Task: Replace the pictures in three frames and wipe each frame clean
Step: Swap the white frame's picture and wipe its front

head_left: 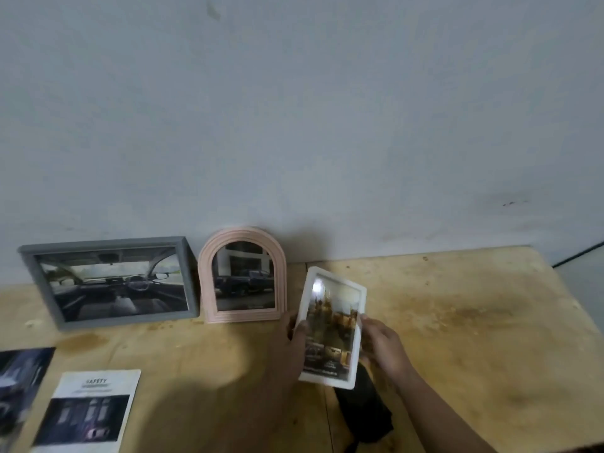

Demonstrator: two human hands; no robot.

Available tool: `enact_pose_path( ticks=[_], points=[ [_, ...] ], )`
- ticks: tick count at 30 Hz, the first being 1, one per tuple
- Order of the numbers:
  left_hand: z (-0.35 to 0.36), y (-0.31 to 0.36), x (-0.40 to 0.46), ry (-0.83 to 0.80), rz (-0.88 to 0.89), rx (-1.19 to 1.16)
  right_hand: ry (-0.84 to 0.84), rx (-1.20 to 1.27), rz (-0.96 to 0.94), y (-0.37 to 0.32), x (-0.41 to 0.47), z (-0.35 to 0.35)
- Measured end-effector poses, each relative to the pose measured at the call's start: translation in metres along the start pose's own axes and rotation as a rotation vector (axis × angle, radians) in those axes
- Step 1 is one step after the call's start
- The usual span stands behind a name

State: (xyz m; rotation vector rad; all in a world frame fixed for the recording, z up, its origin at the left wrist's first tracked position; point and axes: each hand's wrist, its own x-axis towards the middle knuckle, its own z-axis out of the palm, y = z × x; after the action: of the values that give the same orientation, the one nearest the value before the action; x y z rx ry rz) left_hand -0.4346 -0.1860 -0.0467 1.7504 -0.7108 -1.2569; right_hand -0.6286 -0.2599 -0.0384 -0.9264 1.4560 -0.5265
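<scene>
Step in hand, by my judgement: standing the white frame [331,328] beside the others. To do it well I needed both long edges supported, glass facing me, base set down square near the wall, w/o knocking the pink arched frame [242,276]. Grey frame [111,282] stood far left on the tabletop [457,322], pink one just beside it. My left hand [291,348] gripped the white frame's left edge, thumb on the front. My right hand [382,344] gripped its right edge, fingers curled. Frame was tilted, over a dark cloth [366,410].
</scene>
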Motion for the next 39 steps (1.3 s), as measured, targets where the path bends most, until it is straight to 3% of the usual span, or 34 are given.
enact_pose_path(
  ticks=[4,7,11,17,22,25,32,39],
  points=[
    [-0.038,-0.011,-0.034,0.057,-0.009,0.007,-0.110,-0.049,0.109,0.024,-0.016,0.028],
    [-0.070,-0.010,-0.058,0.051,0.083,0.137,-0.118,-0.040,0.088,0.023,-0.013,0.052],
    [-0.107,-0.017,-0.083,0.017,0.380,0.487,-0.082,0.044,0.008,0.012,-0.007,0.077],
    [-0.123,-0.068,-0.088,0.024,0.684,1.018,-0.019,-0.110,-0.077,0.024,-0.010,0.087],
    [-0.122,-0.116,-0.089,-0.058,0.744,1.172,-0.154,-0.354,-0.065,0.050,-0.026,0.086],
    [-0.120,-0.138,-0.090,-0.070,0.724,1.223,-0.190,-0.545,-0.077,0.063,-0.036,0.084],
    [-0.125,-0.157,-0.096,-0.101,0.415,1.183,-0.231,-0.819,-0.251,0.069,-0.040,0.088],
    [-0.154,-0.168,-0.095,0.113,0.015,1.025,-0.350,-1.165,-0.357,0.053,-0.015,0.123]
  ],
)
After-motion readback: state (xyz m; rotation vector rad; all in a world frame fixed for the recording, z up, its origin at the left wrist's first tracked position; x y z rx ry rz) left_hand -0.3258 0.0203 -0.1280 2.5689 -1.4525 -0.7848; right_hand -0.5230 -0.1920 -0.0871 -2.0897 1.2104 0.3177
